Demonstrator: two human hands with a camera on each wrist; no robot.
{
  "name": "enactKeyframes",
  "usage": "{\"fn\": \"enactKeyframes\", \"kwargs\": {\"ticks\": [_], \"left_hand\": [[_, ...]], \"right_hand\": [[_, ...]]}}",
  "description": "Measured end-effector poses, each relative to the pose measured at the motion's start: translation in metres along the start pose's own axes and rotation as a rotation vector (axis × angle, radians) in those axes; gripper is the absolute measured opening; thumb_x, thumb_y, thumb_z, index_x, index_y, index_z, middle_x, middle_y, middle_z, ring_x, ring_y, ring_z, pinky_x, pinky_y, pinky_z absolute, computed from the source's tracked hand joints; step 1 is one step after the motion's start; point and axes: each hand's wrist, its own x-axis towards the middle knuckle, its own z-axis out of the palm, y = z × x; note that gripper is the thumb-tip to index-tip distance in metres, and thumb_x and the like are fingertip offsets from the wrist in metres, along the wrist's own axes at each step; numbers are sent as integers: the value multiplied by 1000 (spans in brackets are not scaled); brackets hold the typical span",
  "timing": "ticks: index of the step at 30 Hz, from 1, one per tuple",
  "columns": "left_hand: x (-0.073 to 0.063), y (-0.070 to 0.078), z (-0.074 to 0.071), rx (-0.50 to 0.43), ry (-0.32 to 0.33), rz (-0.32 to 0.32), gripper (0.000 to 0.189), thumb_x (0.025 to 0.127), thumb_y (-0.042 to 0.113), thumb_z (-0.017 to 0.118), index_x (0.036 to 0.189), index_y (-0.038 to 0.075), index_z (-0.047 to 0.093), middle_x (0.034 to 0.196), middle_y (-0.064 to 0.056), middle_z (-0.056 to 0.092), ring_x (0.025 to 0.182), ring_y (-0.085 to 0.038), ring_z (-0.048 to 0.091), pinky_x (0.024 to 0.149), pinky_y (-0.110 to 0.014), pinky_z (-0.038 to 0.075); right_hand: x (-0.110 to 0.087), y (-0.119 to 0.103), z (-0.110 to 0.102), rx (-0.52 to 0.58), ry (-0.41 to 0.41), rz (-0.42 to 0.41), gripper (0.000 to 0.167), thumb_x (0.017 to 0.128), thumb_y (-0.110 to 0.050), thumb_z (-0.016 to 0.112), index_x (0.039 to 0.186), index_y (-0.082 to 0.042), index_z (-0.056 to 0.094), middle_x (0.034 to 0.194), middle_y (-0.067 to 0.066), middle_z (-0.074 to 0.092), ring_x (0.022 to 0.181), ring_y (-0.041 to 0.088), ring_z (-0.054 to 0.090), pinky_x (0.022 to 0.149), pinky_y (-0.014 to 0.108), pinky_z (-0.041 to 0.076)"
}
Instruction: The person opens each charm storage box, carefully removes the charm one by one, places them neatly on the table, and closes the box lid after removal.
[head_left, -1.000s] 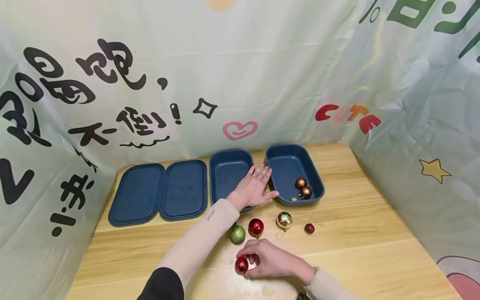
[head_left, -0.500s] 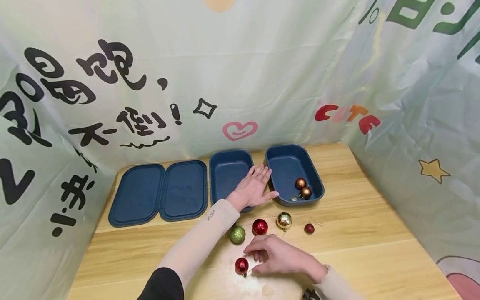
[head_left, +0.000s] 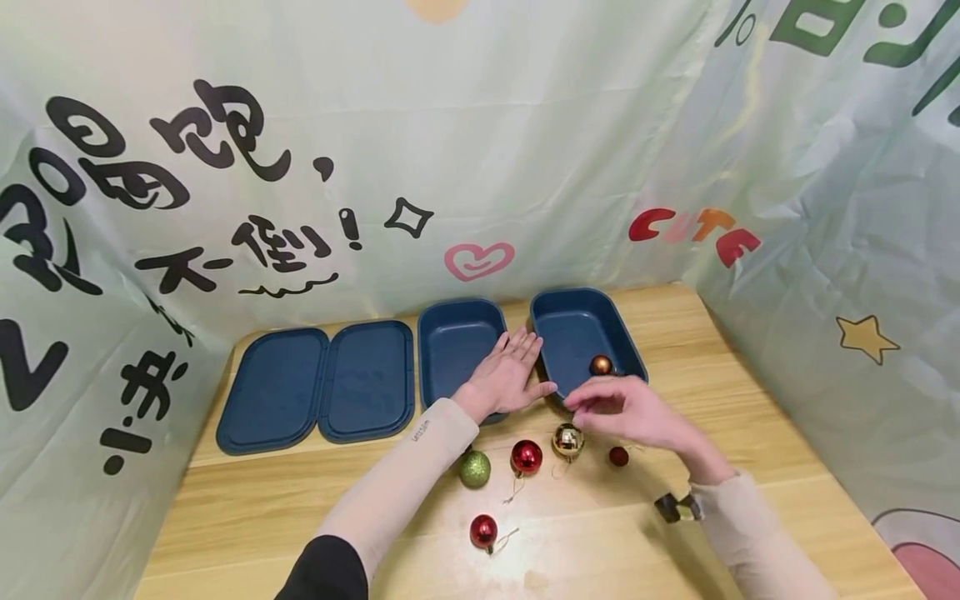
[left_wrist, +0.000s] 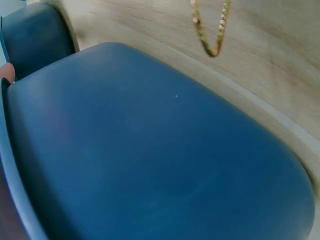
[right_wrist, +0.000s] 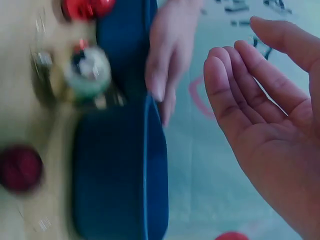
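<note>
My left hand (head_left: pixel 504 375) rests with straight fingers over the right rim of the left blue box (head_left: pixel 453 354), its fingertips by the wall of the right blue box (head_left: pixel 573 329). My right hand (head_left: pixel 633 412) hovers at the right box's front edge, just above a shiny gold bauble (head_left: pixel 567 443). In the right wrist view its fingers (right_wrist: pixel 222 92) are loosely bent, thumb apart, nothing between them. One copper bauble (head_left: pixel 601 365) shows inside the right box; the hand hides that box's front corner. A red bauble (head_left: pixel 527 456) and a green glitter bauble (head_left: pixel 475 469) lie nearer me.
A smaller red bauble (head_left: pixel 483 531) with a string loop lies at the front of the wooden table (head_left: pixel 300 533). Right of the gold one is a small dark red bauble (head_left: pixel 618 456). Two blue lids (head_left: pixel 273 387) lie at the left. Printed cloth (head_left: pixel 570 167) encloses the back and sides.
My right hand has let go of the small red bauble and moved up and right to the right box's front edge. The larger red bauble has shifted slightly right. My left hand has stayed put.
</note>
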Motion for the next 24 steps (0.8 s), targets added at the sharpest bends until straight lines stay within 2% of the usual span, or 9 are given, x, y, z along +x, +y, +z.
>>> {"fn": "enactKeyframes", "kwargs": {"ticks": [7,13,19,24], "left_hand": [[0,0,1,23,-2,-1,92,106,72,29,169,7,18,177,-14,19,166,-29,11,135,-46,8],[0,0,2,11,-3,1,91,107,71,31,169,7,18,177,-14,18,166,-29,10,135,-45,7],[1,0,2,17,-4,7,91,107,70,32,169,6,17,177,-14,18,166,-30,10,135,-45,7],[1,0,3,19,-1,8,91,107,71,32,169,7,17,177,-14,19,166,-30,10,135,-45,8]], "right_hand": [[15,22,-42,10,-28,171,28,97,-9,76,122,3,75,113,27,75,97,9,75,83,23,61],[27,45,-56,-24,-85,295,38,98,-18,76,129,5,71,123,26,75,107,9,75,89,20,59],[34,65,-62,-33,-134,324,40,99,-16,75,131,8,69,124,26,74,105,10,76,89,20,59],[40,78,-67,-34,-191,331,38,98,-11,75,130,10,69,119,25,76,102,13,77,87,19,59]]}}
